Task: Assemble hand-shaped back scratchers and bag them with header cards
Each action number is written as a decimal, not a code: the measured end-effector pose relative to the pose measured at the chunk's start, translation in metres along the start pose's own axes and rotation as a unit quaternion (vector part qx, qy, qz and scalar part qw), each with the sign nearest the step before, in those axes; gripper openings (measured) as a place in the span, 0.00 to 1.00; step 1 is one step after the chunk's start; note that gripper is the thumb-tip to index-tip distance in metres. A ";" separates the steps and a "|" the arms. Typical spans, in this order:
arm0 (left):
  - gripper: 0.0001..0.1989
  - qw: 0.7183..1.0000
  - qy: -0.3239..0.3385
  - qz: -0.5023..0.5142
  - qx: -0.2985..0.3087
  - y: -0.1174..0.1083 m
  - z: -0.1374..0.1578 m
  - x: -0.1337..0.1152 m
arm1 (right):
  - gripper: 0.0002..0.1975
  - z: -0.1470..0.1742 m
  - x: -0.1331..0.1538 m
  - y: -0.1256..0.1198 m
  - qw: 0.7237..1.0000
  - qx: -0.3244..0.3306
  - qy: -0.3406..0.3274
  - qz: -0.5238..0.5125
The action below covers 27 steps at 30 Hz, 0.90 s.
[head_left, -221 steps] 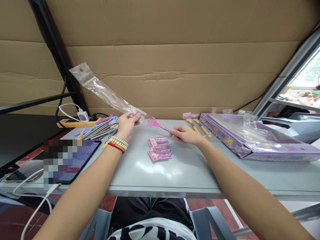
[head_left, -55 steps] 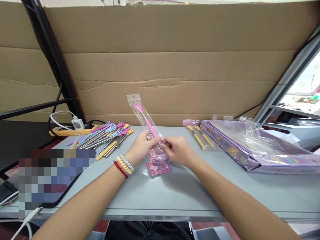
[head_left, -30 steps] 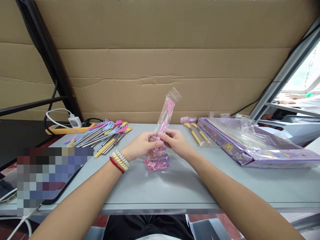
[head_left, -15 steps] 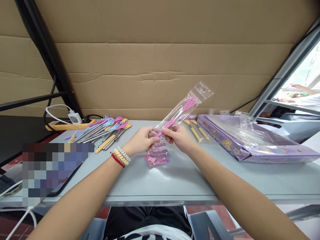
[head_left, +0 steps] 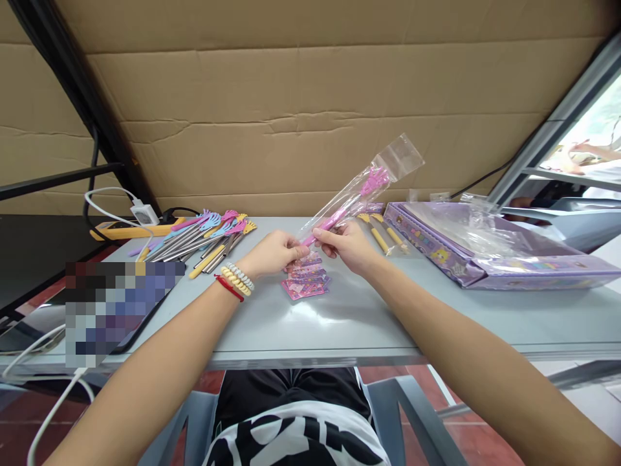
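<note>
Your right hand pinches the pink stick in its bag, tilted up over the desk, and I can't tell if your left hand grips it too, so a loose pinch could drop both onto the cards.

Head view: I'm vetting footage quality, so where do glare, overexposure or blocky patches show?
In the head view, white glare on the gray table near the pink cards and shine along the clear bag; same head view, a washed-out opening at far right and blocky pixelation over the tablet at left.
</note>
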State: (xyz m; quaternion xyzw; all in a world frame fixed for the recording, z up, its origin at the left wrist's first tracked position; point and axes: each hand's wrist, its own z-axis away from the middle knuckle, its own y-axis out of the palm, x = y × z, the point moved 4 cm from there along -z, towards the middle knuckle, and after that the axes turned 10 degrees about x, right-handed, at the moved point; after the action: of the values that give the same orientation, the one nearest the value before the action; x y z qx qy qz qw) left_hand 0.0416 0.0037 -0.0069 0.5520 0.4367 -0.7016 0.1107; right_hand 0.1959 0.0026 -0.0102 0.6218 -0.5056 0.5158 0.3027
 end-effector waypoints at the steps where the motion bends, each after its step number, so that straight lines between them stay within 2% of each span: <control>1: 0.16 1.000 0.002 0.004 0.004 0.000 0.000 0.000 | 0.19 0.000 0.001 0.000 1.000 0.002 -0.003 -0.006; 10: 0.15 0.996 -0.007 0.082 0.029 0.000 0.004 -0.003 | 0.18 0.004 0.010 0.003 0.999 0.033 -0.013 -0.038; 16: 0.19 0.998 0.011 0.047 0.049 0.000 0.003 -0.001 | 0.16 0.001 0.007 -0.001 0.999 -0.003 0.001 -0.034; 19: 0.22 0.995 0.004 0.078 0.059 0.001 0.003 -0.001 | 0.15 -0.001 0.002 -0.006 0.999 -0.018 0.011 -0.043; 27: 0.23 0.995 -0.015 0.074 0.069 0.002 0.004 0.001 | 0.14 -0.001 0.002 -0.003 0.996 0.002 0.029 -0.083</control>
State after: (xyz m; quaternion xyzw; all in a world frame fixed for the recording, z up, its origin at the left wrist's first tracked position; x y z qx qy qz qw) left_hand 0.0399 0.0003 -0.0083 0.5783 0.3434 -0.7285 0.1303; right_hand 0.1988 0.0036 -0.0080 0.6467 -0.4425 0.5079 0.3578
